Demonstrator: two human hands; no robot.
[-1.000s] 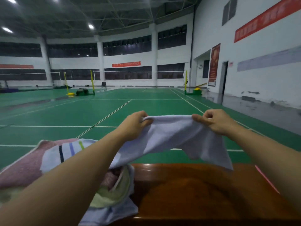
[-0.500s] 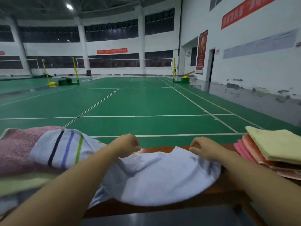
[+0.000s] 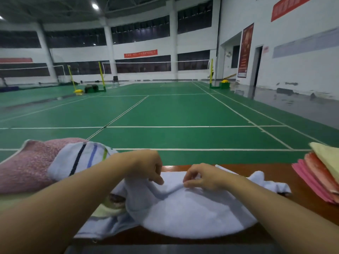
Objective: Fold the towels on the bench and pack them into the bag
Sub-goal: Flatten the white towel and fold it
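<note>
A pale blue-white towel [image 3: 192, 215] lies spread on the brown wooden bench [image 3: 286, 178], its near edge hanging over the front. My left hand [image 3: 146, 167] pinches a fold of it near the middle. My right hand [image 3: 203, 177] pinches the same fold a little to the right, the two hands close together. On the left sits a heap of unfolded towels: a pink one [image 3: 27, 162], a white one with dark, blue and green stripes [image 3: 80, 158], and others underneath. A stack of folded towels [image 3: 319, 171], yellow over pink and red, lies at the right. No bag is in view.
Beyond the bench stretches a green badminton court [image 3: 174, 110] with white lines and net posts. A grey floor strip runs along the white wall at the right.
The towel went from being held up in the air to lying on the bench. Both hands have moved inward from its far corners and now pinch a fold near its middle.
</note>
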